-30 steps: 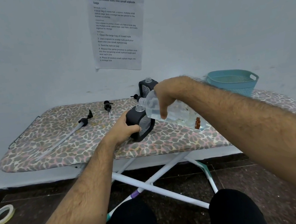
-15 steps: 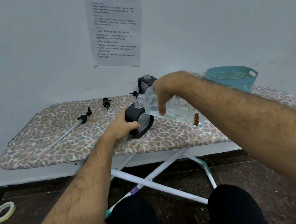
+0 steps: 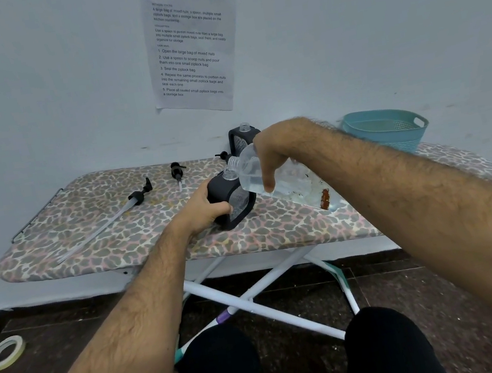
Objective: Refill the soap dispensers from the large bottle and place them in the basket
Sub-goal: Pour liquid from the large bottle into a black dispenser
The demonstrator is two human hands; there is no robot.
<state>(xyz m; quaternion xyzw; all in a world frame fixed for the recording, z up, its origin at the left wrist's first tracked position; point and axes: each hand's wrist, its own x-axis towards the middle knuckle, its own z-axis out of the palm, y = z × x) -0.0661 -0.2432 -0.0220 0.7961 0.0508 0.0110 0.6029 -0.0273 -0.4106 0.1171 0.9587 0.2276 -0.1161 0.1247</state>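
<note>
Spill risk is the main one: large bottle (image 3: 269, 179) is tipped steeply, its mouth just above the open neck of the near dispenser (image 3: 232, 199), and both openings are narrow. Any wobble and liquid probably runs down the dispenser onto the bench (image 3: 86, 235). Right hand (image 3: 269, 157) is wrapped round the bottle from above; left hand (image 3: 201, 209) is closed on the dispenser's side, steadying it upright.

Second dispenser (image 3: 239, 139) stands behind, cap off, partly hidden by the right hand. Two pumps (image 3: 140, 194) (image 3: 177, 172) lie loose to the left, clear of the pour. Basket (image 3: 386, 130) sits at the far right, behind the right forearm, so the path there is blocked for now.
</note>
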